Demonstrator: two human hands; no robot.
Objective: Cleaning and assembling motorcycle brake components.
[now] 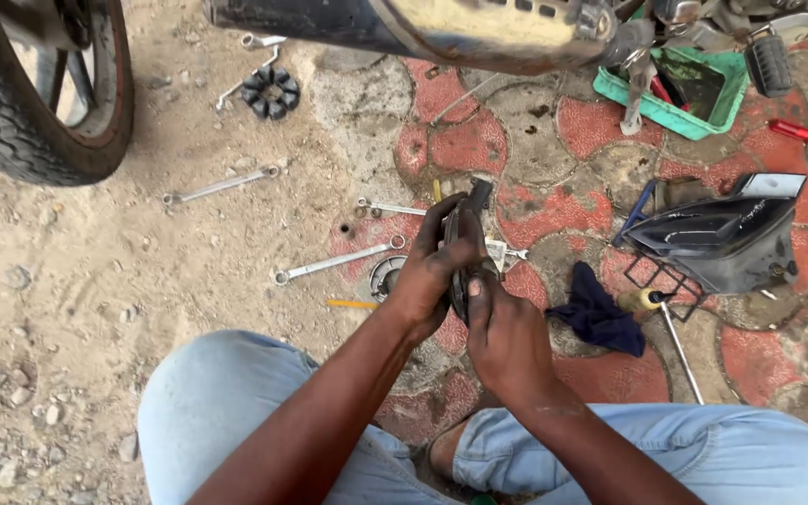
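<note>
Nearest to me are my knees in pale blue jeans (236, 393), and both forearms reach out over them. My right hand (507, 341) and left hand (437, 266) meet on a dark, round metal part (460, 252), held on edge just above the ground. The left fingers (441, 224) wrap over its far side, closed on it; the right hand grips its near edge with the thumb pressed against it.

Just beyond the hands, on the red and grey paving (469, 145), lie a small round metal piece (387, 276), a yellow stick (353, 304) and a long spanner (339, 262). A dark blue rag (600, 318) lies to the right, near a black plastic cover (722, 238) resting on a wire rack.

Farther left, on the sandy dirt, lies another spanner (222, 185), and past it a ring of black rubber blocks (271, 92). At the far left stands a motorcycle tyre (11, 103). An exhaust pipe (441, 28) crosses the far edge, with a green tray (694, 89) and a red-handled screwdriver (797, 131) at the far right.
</note>
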